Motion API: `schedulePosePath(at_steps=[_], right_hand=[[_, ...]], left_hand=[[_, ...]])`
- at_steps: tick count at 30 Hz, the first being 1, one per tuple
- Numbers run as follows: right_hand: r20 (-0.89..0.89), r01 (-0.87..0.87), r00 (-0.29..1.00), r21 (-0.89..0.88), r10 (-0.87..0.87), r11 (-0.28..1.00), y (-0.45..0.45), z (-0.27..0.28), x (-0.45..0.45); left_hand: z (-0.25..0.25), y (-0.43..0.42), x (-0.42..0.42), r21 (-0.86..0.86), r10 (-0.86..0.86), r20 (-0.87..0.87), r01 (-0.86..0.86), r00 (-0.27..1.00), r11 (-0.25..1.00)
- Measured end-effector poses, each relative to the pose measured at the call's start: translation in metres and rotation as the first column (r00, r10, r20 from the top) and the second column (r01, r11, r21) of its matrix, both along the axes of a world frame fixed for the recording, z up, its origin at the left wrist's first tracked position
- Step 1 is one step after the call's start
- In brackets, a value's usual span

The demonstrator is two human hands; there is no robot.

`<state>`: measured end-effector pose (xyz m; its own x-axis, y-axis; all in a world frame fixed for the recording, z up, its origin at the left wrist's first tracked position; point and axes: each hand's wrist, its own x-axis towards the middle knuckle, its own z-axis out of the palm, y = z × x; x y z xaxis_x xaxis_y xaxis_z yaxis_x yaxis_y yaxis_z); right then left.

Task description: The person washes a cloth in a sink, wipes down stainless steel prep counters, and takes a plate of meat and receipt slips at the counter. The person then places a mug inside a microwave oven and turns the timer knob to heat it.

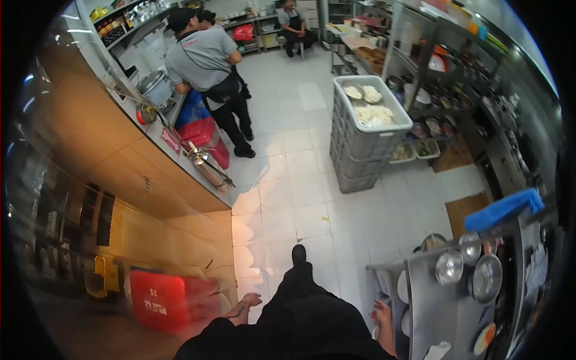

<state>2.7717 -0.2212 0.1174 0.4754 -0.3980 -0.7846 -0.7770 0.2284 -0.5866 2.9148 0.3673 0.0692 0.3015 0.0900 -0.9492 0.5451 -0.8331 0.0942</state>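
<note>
My left hand (250, 299) hangs at my left side, low in the head view, with its fingers apart and nothing in it. The red bin (157, 300) with white lettering stands to its left. On the other side, my right hand (380, 312) is down beside the steel table (429, 288), its fingers loosely spread and holding nothing. White plates (403, 287) sit close to it on the table's side. Metal bowls (449, 267) rest on the tabletop. One dark shoe (299, 254) shows ahead of me on the tiles.
Stacked grey crates (360, 150) carry a white tub (393, 127) of pale food ahead right. A person in grey (201, 57) stands at the left counter, another partly behind; a third sits (293, 27) at the back. A fire extinguisher (207, 167) stands left.
</note>
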Motion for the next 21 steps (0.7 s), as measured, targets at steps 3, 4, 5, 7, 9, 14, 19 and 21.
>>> schedulePosePath(at_steps=[3,4,5,7,9,14,19,21], right_hand=[[0.025,-0.320,0.942,-0.227,0.334,0.920,-0.012,-0.080,0.054],[-0.009,-0.471,0.863,-0.374,0.504,0.799,-0.014,-0.098,0.076],[-0.007,-0.482,0.856,-0.371,0.517,0.794,-0.006,-0.081,0.109],[-0.166,-0.231,0.964,-0.142,0.207,0.962,0.007,-0.031,0.176],[-0.145,-0.242,0.965,-0.164,0.219,0.957,0.011,-0.023,0.229],[-0.097,-0.331,0.943,-0.187,0.318,0.925,0.018,-0.030,0.356],[-0.027,-0.439,0.898,-0.116,0.439,0.891,0.033,-0.034,0.516],[-0.006,-0.511,0.858,-0.115,0.514,0.852,0.038,-0.043,0.587]], left_hand=[[0.007,0.018,0.027,-0.011,0.065,-0.008,-0.065,0.998,0.998],[0.006,0.026,0.040,-0.016,0.134,0.020,-0.134,0.991,0.991],[-0.003,0.039,0.056,-0.045,0.182,0.014,-0.181,0.983,0.982],[-0.015,0.062,0.092,-0.067,0.250,0.008,-0.249,0.968,0.966],[0.002,0.077,0.150,-0.066,0.249,0.128,-0.242,0.960,0.968],[0.094,0.101,0.297,-0.190,0.421,0.506,-0.379,0.753,0.906],[0.129,0.107,0.374,-0.302,0.572,0.605,-0.505,0.554,0.809],[0.095,0.114,0.375,-0.271,0.545,0.655,-0.511,0.523,0.816]])
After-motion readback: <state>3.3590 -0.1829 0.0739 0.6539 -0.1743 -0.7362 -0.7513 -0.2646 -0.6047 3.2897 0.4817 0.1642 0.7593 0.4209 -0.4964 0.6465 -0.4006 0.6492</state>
